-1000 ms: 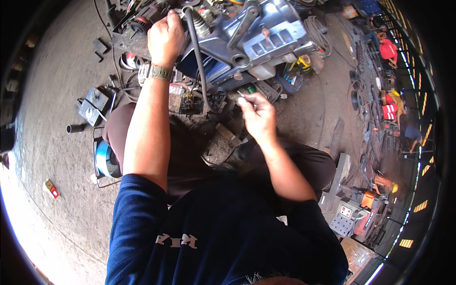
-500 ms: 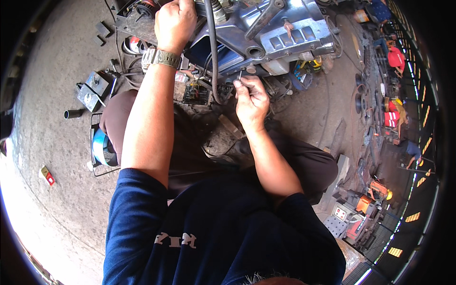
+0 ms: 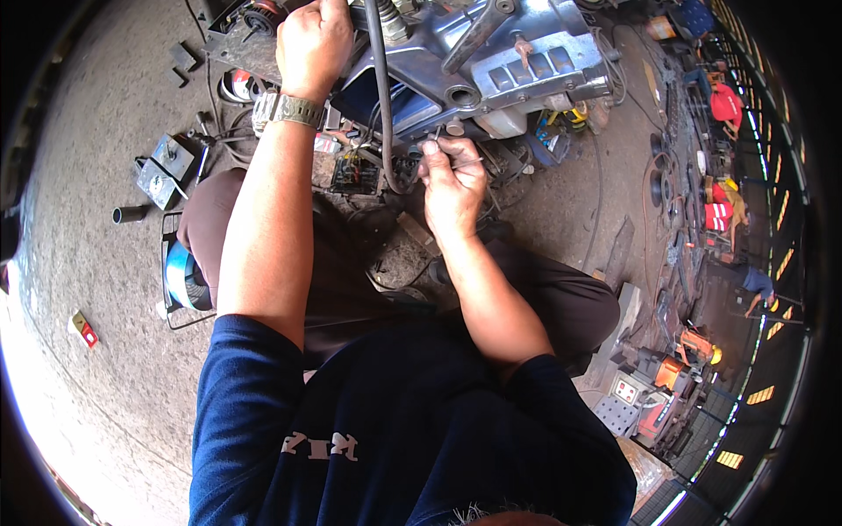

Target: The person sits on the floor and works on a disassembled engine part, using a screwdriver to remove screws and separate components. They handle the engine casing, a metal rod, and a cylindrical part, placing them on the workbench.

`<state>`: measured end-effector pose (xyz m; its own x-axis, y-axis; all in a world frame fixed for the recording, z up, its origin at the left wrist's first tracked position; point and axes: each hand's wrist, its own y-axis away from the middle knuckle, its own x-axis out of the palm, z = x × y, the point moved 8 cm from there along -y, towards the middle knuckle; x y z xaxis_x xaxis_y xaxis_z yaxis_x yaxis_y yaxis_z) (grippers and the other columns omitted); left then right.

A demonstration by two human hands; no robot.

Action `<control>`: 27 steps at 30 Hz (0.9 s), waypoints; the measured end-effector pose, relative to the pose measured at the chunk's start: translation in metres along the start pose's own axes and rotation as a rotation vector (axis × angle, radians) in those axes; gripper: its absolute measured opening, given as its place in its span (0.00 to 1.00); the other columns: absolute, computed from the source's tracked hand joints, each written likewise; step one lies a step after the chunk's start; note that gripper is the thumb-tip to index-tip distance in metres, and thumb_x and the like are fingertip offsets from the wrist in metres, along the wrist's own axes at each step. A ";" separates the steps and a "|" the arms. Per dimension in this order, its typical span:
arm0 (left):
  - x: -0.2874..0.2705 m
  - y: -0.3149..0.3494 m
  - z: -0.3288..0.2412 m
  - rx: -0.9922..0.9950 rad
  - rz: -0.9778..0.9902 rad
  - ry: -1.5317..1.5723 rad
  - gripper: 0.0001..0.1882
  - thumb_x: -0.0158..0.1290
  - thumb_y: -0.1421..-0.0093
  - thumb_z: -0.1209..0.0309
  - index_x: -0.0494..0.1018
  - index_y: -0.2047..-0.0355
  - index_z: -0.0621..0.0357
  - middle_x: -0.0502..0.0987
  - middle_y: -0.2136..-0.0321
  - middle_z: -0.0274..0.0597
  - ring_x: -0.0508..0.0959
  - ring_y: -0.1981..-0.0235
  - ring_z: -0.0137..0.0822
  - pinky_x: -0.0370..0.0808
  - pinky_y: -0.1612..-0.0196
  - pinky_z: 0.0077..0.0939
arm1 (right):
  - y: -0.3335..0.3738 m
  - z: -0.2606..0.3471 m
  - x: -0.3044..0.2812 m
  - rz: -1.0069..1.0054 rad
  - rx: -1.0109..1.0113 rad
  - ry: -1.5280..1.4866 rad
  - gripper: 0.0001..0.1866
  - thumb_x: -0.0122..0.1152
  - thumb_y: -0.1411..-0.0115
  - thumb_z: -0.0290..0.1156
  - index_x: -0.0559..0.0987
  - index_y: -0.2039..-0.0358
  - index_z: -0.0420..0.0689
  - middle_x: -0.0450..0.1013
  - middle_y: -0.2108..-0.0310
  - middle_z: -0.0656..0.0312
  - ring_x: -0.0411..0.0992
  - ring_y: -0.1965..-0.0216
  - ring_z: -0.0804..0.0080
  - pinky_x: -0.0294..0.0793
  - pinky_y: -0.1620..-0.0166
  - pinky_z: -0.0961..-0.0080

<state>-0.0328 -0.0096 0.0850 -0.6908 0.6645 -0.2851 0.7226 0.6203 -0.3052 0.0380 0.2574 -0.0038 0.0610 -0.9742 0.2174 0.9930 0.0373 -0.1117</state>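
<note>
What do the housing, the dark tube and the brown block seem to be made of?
Housing: metal, probably cast, with a glossy silver-blue finish; bright highlights run along its edges.
Dark tube: perhaps rubber, given its smooth bend and dull grey surface, though metal is possible.
Brown block: likely unfinished wood, judging by its matte faces.

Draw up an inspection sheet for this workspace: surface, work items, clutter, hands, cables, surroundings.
Surface: grey concrete floor, stained and gritty.
Work items: large grey metal housing; dark curved tube in front of it.
Clutter: short dark pipe, grey metal parts and red-and-beige packet at left.
Hands: left hand curled closed, contents hidden; right hand pinches a thin piece by the housing's lower edge, contact unclear.
Cables: dark cables left of the housing, ends not traceable.
Surroundings: person in red and red, orange and grey machine at right.
</note>
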 end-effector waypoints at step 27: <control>-0.002 0.002 0.000 0.021 -0.023 -0.014 0.30 0.42 0.27 0.55 0.75 0.78 0.68 0.74 0.82 0.62 0.77 0.80 0.57 0.70 0.72 0.46 | -0.008 0.107 0.024 0.241 -0.500 1.198 0.03 0.67 0.41 0.25 0.84 0.65 0.45 0.78 0.68 0.58 0.79 0.68 0.54 0.78 0.64 0.61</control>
<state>-0.0301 -0.0103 0.0850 -0.7073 0.6444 -0.2905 0.7062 0.6259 -0.3310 0.0428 0.2575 0.1060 -0.1527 -0.5568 -0.8165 0.8101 0.4027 -0.4260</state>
